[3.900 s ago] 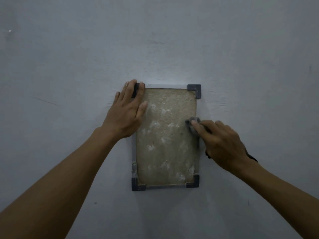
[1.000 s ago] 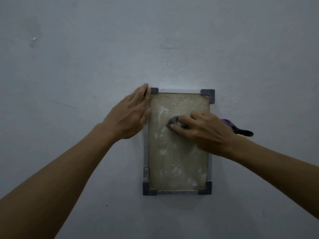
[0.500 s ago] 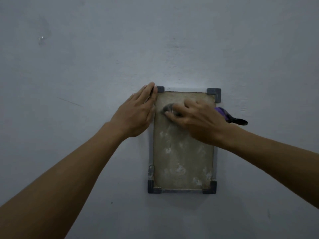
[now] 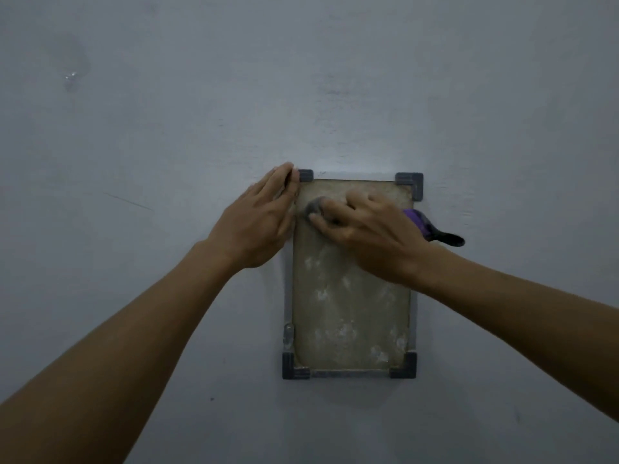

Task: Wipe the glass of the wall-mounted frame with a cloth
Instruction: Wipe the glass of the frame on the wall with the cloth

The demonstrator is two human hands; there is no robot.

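A small upright frame with dark grey corner pieces hangs on the wall. Its dull beige glass carries several whitish smudges on the lower half. My right hand grips a small grey cloth and presses it on the glass near the upper left corner; a purple and black end sticks out behind that hand. My left hand lies flat with straight fingers against the frame's upper left edge and the wall.
A plain grey wall fills the view, with a small shiny mark at the upper left and a faint scratch left of the frame.
My right hand has carried the cloth across the glass from the right edge up to the upper left corner. The left hand stays at the frame's upper left edge.
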